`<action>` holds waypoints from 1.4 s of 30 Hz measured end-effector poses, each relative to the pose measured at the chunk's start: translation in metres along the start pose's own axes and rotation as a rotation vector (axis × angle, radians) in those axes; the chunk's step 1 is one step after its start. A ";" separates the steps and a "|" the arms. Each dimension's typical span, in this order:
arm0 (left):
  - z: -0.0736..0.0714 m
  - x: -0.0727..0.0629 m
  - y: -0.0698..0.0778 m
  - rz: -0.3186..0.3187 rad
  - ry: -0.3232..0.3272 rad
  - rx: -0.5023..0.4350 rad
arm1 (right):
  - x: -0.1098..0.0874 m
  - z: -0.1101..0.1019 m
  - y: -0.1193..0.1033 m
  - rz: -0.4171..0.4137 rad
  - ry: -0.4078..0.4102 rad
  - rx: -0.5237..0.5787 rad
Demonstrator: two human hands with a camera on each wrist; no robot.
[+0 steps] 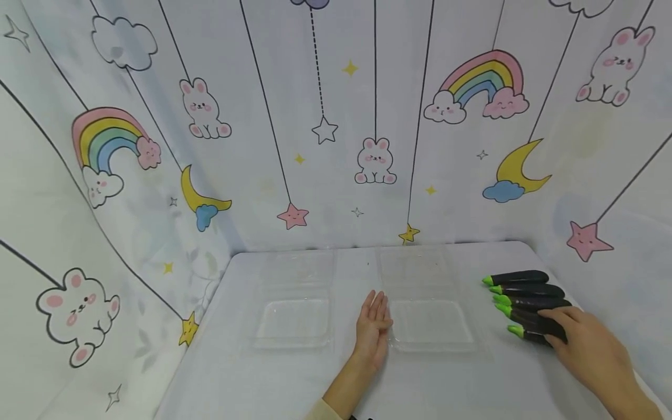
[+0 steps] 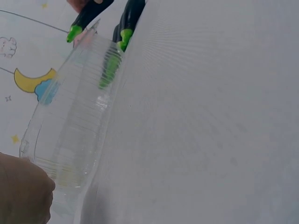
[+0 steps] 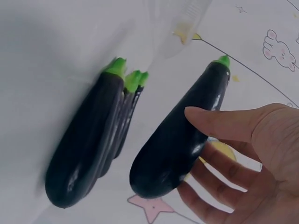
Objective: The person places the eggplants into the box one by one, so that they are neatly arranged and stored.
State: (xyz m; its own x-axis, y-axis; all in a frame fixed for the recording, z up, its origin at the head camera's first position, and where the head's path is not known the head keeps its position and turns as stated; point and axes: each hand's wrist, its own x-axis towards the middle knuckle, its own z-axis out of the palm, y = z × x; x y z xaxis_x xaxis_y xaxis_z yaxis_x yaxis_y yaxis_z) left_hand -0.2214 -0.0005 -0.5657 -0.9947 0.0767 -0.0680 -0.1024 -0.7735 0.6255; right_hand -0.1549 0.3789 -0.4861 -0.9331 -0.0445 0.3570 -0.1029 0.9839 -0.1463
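Note:
My right hand pinches a dark eggplant with a green stem end between thumb and fingers. In the right wrist view that eggplant is tilted and apart from the others. Several more eggplants lie side by side on the right of the table, stems pointing left. My left hand rests at the left edge of a clear plastic container, its fingers straight and its thumb at the rim. In the left wrist view only part of this hand shows, beside the container's wall.
Another clear plastic container stands to the left, its raised lid behind it. The right container's lid also lies back. A white table meets a curtain printed with rabbits, stars and rainbows.

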 end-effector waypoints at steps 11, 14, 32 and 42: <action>0.000 0.000 -0.001 0.011 0.001 0.012 | 0.009 -0.001 -0.018 -0.092 0.076 0.057; 0.000 0.000 -0.001 0.011 0.006 0.008 | 0.013 -0.002 -0.025 -0.098 0.081 0.065; -0.001 0.000 -0.001 0.005 0.000 0.005 | 0.029 0.008 -0.036 -0.190 0.146 0.085; -0.002 -0.001 -0.001 0.004 -0.008 -0.004 | 0.035 0.014 -0.050 -0.173 0.135 0.071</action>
State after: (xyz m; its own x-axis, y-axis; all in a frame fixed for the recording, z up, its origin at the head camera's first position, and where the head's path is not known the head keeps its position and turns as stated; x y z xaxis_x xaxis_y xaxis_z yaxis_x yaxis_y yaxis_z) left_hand -0.2200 -0.0014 -0.5679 -0.9951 0.0786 -0.0594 -0.0985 -0.7764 0.6225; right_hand -0.1870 0.3256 -0.4797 -0.8452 -0.1836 0.5019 -0.2863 0.9485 -0.1353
